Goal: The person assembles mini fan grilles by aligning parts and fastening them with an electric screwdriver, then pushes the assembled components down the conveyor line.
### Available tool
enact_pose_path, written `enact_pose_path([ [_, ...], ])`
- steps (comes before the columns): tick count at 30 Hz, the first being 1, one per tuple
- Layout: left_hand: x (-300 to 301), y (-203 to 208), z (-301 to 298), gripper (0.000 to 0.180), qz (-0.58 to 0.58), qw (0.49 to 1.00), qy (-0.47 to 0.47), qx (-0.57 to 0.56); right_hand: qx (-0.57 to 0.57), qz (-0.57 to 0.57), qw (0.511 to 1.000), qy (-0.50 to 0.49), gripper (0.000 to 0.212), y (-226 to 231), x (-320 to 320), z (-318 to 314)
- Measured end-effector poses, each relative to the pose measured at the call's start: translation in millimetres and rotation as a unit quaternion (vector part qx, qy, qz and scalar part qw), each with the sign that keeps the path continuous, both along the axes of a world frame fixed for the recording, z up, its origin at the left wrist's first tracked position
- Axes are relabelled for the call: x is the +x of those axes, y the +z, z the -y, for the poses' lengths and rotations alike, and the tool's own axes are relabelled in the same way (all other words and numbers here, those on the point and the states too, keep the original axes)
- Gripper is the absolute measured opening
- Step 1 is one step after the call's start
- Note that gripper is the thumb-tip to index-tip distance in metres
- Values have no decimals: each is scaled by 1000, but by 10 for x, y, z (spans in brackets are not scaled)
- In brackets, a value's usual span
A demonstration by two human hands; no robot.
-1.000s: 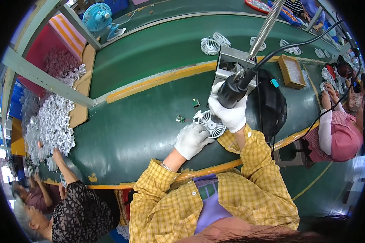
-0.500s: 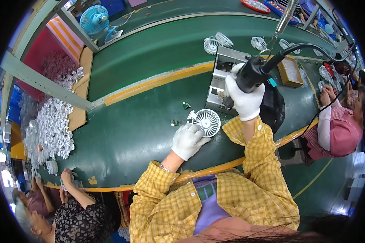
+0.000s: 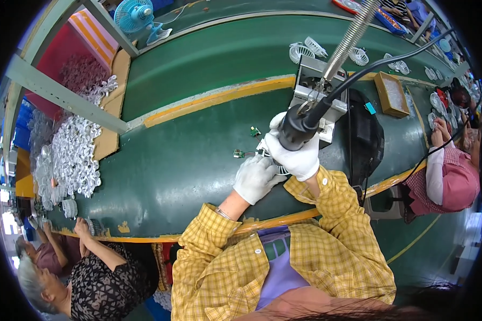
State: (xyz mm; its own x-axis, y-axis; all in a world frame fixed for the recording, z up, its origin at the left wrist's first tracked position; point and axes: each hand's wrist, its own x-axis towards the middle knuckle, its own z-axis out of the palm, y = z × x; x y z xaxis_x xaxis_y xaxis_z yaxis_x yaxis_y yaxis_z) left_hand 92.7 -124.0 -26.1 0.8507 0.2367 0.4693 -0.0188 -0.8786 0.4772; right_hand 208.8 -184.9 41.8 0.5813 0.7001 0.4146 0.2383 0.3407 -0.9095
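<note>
My right hand (image 3: 300, 160), in a white glove, is wrapped round a black electric screwdriver (image 3: 297, 128) hanging from a coiled metal spring (image 3: 348, 45). The tool is over a round white slatted fan grille (image 3: 283, 170), mostly hidden beneath the hand; the screwdriver's tip is out of sight. My gloved left hand (image 3: 254, 179) grips the grille's near left edge against the green bench. Two small green circuit boards (image 3: 255, 131) (image 3: 238, 153) on wires lie just beyond my left fingers. Behind my right hand stands a metal box-like fixture (image 3: 311, 91).
Right of the fixture are a black bag (image 3: 368, 134) and a cardboard box (image 3: 392, 96) of small parts. White grilles (image 3: 301, 52) lie on the green belt beyond. A heap of white plastic parts (image 3: 72, 158) is at left. Co-workers sit at both sides (image 3: 450, 176) (image 3: 102, 278).
My right hand has brought the screwdriver from the metal fixture left and nearer, over the fan grille. My left hand stays on the grille. The whole view has shifted slightly.
</note>
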Motion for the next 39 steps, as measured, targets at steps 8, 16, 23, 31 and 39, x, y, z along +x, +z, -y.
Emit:
enact_pose_path([
  [8,16,10,2,21,9,1000,10,-8,-24,16,996,80,25,73,17,47],
  [16,-26,145,-257,30,110,960,251,-56,146,-63,984,-87,30,508,360,158],
  [23,-73,85,-22,32,-36,997,9,-69,68,-19,985,-160,18,318,562,81],
  [31,-26,-34,-23,18,-97,995,9,-36,51,-148,987,-31,25,81,258,29],
  [39,-11,-12,-27,19,-99,994,15,-43,-7,-25,999,-22,28,-224,233,-106],
])
